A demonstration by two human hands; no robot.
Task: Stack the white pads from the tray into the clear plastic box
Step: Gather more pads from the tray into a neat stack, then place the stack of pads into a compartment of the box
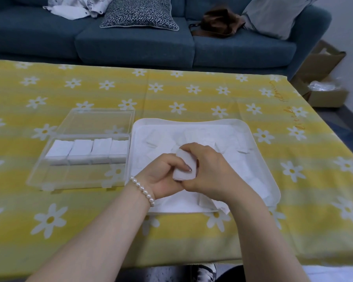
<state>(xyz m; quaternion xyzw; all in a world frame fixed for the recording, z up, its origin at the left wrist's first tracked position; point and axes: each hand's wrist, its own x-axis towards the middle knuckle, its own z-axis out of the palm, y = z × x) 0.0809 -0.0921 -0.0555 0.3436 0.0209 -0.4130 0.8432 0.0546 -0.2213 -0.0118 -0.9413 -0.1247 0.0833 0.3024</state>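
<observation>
The left hand (165, 173), a pearl bracelet (143, 190) at its wrist, curls round a small bundle of white pads (185, 166), thumb laid across the top, while the right hand (207, 169) wraps the bundle from the other side; both grip it just above the white tray (261, 159), probably to square the edges before it goes across. Starting from the left, the clear plastic box (80, 151) lies open, its lid (102, 122) tipped back flat behind it. Four neat stacks of pads (88, 150) fill the back row of the box side by side, and the front part is bare, which looks like the next place to fill. The tray sits just beside the box on its right, so each carry is short, and loose pads (222, 139) lie heaped and crooked in it. The surface is covered by a yellow cloth (192, 94) with white daisies. Beyond it stands a blue sofa (130, 45) with a patterned cushion (139, 14) and a brown bag (217, 24); cardboard boxes (324, 78) stand on the floor at far right.
</observation>
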